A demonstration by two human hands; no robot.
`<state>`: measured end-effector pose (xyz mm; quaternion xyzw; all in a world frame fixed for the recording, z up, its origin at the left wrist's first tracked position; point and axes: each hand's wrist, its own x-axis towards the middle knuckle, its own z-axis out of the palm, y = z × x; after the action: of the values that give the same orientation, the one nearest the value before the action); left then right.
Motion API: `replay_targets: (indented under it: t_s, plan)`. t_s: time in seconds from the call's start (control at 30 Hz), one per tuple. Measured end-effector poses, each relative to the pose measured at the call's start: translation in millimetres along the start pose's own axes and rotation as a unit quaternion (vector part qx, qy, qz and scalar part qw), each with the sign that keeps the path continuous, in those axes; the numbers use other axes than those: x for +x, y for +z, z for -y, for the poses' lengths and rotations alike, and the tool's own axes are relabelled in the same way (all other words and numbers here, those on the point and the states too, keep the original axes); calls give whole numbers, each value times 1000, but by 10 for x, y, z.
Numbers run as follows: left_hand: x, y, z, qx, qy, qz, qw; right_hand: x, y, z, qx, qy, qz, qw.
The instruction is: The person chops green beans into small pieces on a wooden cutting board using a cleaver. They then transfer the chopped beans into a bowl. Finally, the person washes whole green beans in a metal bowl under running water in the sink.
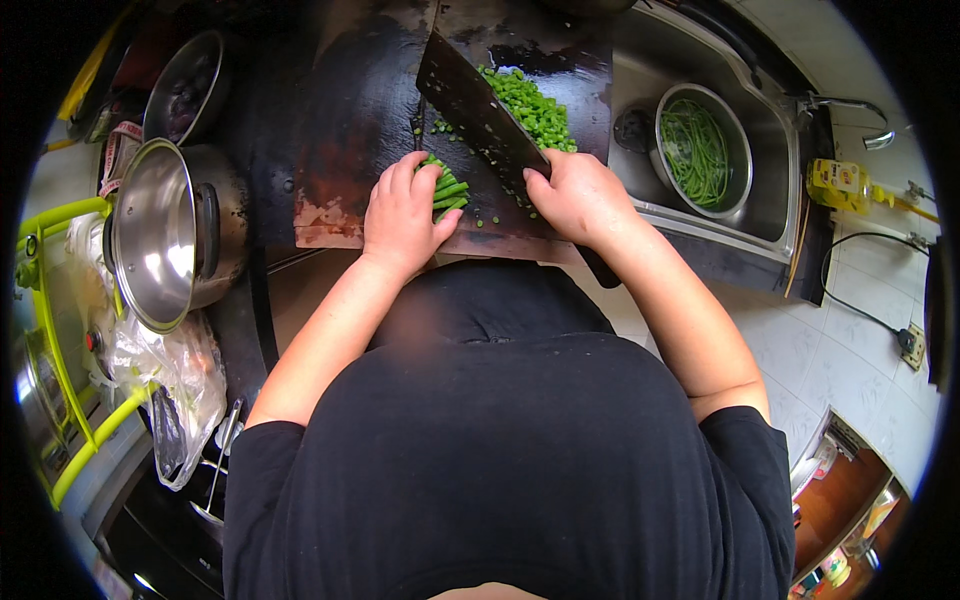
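Note:
My right hand (582, 198) is closed round the handle of a wide-bladed kitchen knife (478, 108), whose dark blade slants up and left over the board. Close by on the left, my left hand (402, 210) presses on a bunch of green beans (450, 192), fingers curled over it; the cut ends stick out towards the blade. The blade stands a little apart from these ends. Beyond it lies a heap of chopped green beans (530, 105), and small bits cling to the steel. All of this rests on a dark, wet cutting board (345, 150) with a worn front edge.
At the right, a steel bowl of long green beans (695, 150) stands in the sink (645, 80). A yellow bottle (840, 185) is beside the tap (850, 105). To the left are a steel pot (155, 235), a dark pan (188, 85) and a plastic bag (175, 365) by a green rack (60, 350).

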<state>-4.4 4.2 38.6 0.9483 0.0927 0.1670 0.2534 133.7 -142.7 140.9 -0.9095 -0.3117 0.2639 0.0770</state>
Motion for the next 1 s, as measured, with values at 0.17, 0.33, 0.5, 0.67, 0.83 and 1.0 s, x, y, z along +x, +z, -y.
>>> replay_targets:
  t_s: [0.17,0.33,0.5,0.67,0.83,1.0]
  plan:
    - [3,95,72,-17,20,-27,999,-10,-7,15,-1,8,5,1000]
    - [60,257,50,-36,5,-73,997,-14,-19,21,5,4,5,1000]
    - [115,322,-69,-40,-29,-85,995,-3,1,5,3,1,0,1000]
    - [58,199,-13,-52,-10,-106,993,-6,19,-17,1,-11,-8,1000]
    - [99,141,108,-118,-89,-86,985,-3,-5,12,-3,-6,4,1000]
    - [212,96,236,-181,-96,-96,974,1,0,10,-4,0,11,1000]
